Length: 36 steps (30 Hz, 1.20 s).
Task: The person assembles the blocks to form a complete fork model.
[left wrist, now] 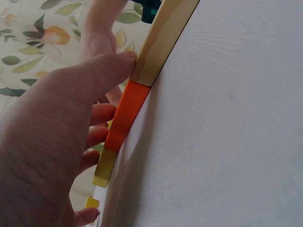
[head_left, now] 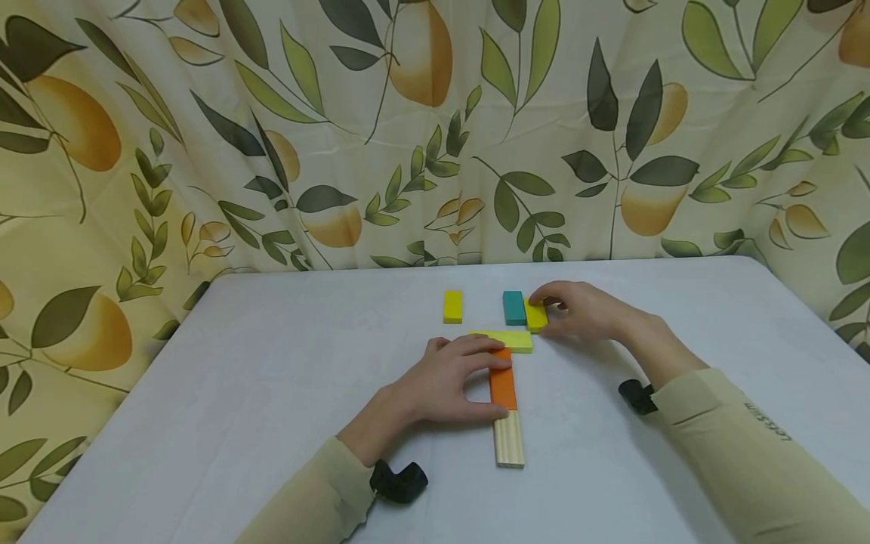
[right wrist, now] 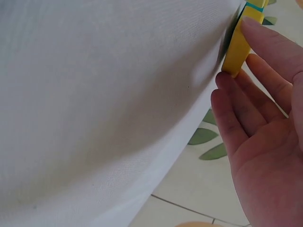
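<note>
Where our right hand (head_left: 584,311) is working: we are pinching the yellow block (head_left: 536,317) between thumb and fingers, and it is sitting just beside the teal block (head_left: 513,308), seemingly touching it.
Left hand (head_left: 451,378): we are resting its spread, fairly straight fingers along the orange block (head_left: 504,389), with the thumb tip meeting the seam by the wooden block (head_left: 509,440); it is not clenching anything.
Row of blocks: wood and orange are lying end to end on the desk (head_left: 204,415), and the yellow-green block (head_left: 519,341) is lying crosswise at the far end.
Lone yellow block (head_left: 452,307): it is sitting apart, left of the teal one.
Step at the teal block: we are, in our judgement, setting the yellow block alongside it while steadying the row.
Next move: this is probably calling for squaring the pinched block, then releasing it gently without nudging its neighbour.
Hidden parts: our fingers are covering some of the orange and yellow blocks; the left wrist view is cutting off the wooden block, and the right wrist view is showing only a sliver of teal. We are not managing to tell whether the yellow block is touching the crosswise one.
</note>
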Tool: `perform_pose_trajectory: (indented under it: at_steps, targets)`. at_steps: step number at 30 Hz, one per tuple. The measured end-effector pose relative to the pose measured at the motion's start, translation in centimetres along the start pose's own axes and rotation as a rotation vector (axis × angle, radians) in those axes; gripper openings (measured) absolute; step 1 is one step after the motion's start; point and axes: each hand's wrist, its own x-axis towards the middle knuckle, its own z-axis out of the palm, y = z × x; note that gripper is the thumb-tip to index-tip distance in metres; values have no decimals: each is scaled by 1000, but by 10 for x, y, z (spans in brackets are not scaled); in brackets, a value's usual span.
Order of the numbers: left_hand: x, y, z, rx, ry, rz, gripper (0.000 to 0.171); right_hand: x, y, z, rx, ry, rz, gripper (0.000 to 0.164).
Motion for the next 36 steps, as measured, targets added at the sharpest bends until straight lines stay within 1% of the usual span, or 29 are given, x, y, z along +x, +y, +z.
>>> perform_pose_trajectory:
  at_steps: [19, 27, 36]
  targets:
    - [-1, 0, -1, 5, 13, 7, 63, 4, -3, 2, -9, 8, -44, 48]
    - [-1, -1, 0, 4, 14, 12, 63, 5, -4, 3, -6, -2, -40, 47]
    - [0, 1, -1, 3, 0, -2, 63, 7, -4, 4, -9, -19, -29, 47]
